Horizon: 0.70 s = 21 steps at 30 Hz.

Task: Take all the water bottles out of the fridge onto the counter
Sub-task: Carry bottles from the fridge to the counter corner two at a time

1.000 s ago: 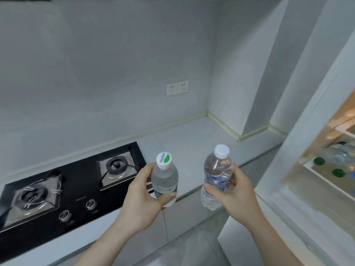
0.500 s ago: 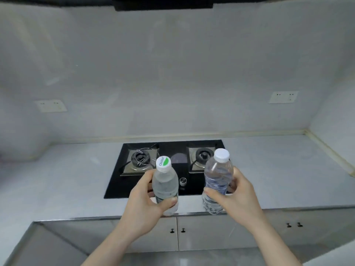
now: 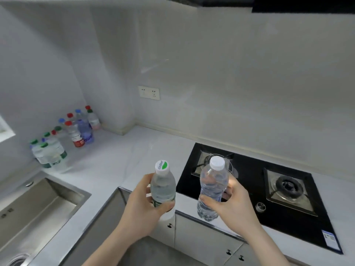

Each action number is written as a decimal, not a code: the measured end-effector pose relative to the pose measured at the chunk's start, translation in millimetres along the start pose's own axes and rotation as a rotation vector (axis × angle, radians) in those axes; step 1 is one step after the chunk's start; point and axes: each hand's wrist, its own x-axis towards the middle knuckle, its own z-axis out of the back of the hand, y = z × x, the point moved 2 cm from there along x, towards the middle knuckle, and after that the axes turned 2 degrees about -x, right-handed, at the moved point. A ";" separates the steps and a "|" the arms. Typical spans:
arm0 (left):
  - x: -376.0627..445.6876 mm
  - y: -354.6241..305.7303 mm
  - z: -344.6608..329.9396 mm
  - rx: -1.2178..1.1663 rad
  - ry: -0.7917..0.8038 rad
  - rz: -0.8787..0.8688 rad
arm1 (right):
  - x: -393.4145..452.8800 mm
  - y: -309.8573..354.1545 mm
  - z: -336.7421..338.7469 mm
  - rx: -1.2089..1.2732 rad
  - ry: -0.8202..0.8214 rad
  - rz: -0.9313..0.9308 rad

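Grey counter; two clear capped bottles held upright

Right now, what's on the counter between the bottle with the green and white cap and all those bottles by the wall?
Nothing: in the head view, only bare counter separates the green-and-white-capped bottle from the group of bottles.

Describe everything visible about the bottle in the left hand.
The bottle in the left hand is small, of clear plastic, filled with water nearly to the neck. Its white cap carries a green patch and small print; a green label band shows low down, partly behind the thumb. It stands upright in the air above the counter's edge, gripped round its lower half by the left hand, apart from the other held bottle.
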 end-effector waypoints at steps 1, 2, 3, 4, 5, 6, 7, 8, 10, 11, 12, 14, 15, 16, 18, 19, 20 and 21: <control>2.5 4.7 10.2 0.001 -0.025 0.010 | 7.5 4.1 -9.9 0.009 0.027 0.009; 4.8 9.2 19.8 0.000 -0.048 0.018 | 15.3 6.8 -19.6 0.011 0.051 0.020; 6.8 13.9 31.1 -0.010 -0.074 0.026 | 25.2 9.1 -31.9 0.011 0.081 0.031; 7.8 15.4 39.2 -0.014 -0.093 0.031 | 33.0 10.6 -40.9 0.009 0.102 0.041; 9.0 17.2 46.9 -0.016 -0.114 0.030 | 41.9 12.7 -50.5 0.011 0.124 0.047; 10.1 19.0 54.2 -0.014 -0.138 0.031 | 50.1 14.9 -59.6 0.016 0.148 0.049; 11.9 20.8 62.5 -0.016 -0.162 0.036 | 59.6 16.6 -70.9 0.023 0.173 0.054; 15.1 23.7 71.0 -0.014 -0.187 0.041 | 69.9 17.4 -82.2 0.029 0.200 0.061; 23.1 29.5 84.2 -0.004 -0.223 0.053 | 88.1 19.4 -100.9 0.033 0.246 0.073; 28.2 32.2 90.5 0.000 -0.242 0.055 | 97.4 20.6 -110.1 0.036 0.273 0.078; 33.6 34.9 95.9 0.008 -0.261 0.057 | 106.1 21.7 -118.1 0.040 0.293 0.082; 49.5 40.5 106.7 0.011 -0.305 0.066 | 130.3 25.7 -133.5 0.053 0.326 0.097; 56.9 42.8 111.6 0.012 -0.320 0.075 | 141.0 27.5 -140.1 0.052 0.344 0.099; 66.4 45.5 117.7 0.020 -0.340 0.083 | 154.1 29.4 -147.3 0.052 0.363 0.104; 83.8 48.9 128.0 0.049 -0.364 0.092 | 177.9 32.0 -158.1 0.052 0.391 0.122; 92.7 50.3 132.6 0.065 -0.374 0.100 | 190.1 32.3 -162.7 0.053 0.410 0.125; 105.6 53.2 137.7 0.078 -0.393 0.106 | 207.3 32.3 -168.8 0.053 0.429 0.136; 114.9 54.9 141.3 0.084 -0.409 0.111 | 220.5 32.4 -173.4 0.054 0.443 0.144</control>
